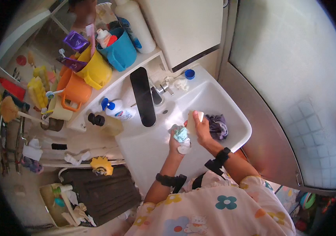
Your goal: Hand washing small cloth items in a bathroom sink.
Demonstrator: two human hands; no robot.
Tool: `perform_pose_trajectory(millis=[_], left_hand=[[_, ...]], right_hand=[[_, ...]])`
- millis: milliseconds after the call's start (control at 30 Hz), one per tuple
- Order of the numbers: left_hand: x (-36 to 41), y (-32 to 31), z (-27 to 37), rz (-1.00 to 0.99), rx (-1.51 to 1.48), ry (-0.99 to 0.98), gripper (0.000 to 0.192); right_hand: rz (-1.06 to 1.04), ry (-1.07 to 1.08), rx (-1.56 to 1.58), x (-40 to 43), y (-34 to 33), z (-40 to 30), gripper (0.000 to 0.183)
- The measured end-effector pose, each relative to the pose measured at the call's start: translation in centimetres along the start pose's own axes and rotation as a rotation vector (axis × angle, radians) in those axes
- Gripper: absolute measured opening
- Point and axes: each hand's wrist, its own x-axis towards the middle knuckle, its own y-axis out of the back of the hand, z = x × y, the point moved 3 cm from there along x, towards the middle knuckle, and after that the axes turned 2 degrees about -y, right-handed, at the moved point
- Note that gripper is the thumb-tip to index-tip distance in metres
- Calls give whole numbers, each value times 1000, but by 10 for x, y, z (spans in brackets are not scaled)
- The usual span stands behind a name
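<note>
Over the white washbasin [235, 115], my left hand [174, 146] holds a bunched mint-green and white cloth [181, 134]. One white end of it hangs over toward the wrist. A pale, flat block, likely a bar of soap [191, 124], is gripped in my right hand [202, 131], thumb on its upper end. The block is held just right of the cloth; whether they touch cannot be told. In the basin's bowl, beyond my right hand, lies a crumpled dark purple-grey cloth [219, 126], partly hidden by that hand.
A faucet with a wide dark top [143, 97] rises at the basin's back. Left of it stand a white pump bottle [119, 109] and a dark-capped bottle [112, 125]. A shelf above bears blue [123, 51], yellow [98, 69] and orange [76, 85] mugs. A frosted door [288, 73] borders the right.
</note>
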Motion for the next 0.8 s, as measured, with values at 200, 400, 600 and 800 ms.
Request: perform_pose_trajectory(millis=[200, 400, 600, 800], left_hand=[[-13, -1, -13, 130, 321, -158, 39], [-12, -7, -12, 106, 265, -188, 33], [-14, 0, -5, 41, 259, -163, 31], [-23, -11, -3, 152, 310, -182, 30]], right_hand=[[-267, 438, -859, -4, 1, -6, 32], [-415, 451, -1065, -19, -11, -23, 35], [-733, 441, -980, -17, 6, -27, 42], [-578, 723, -1706, -43, 9, -32, 72]])
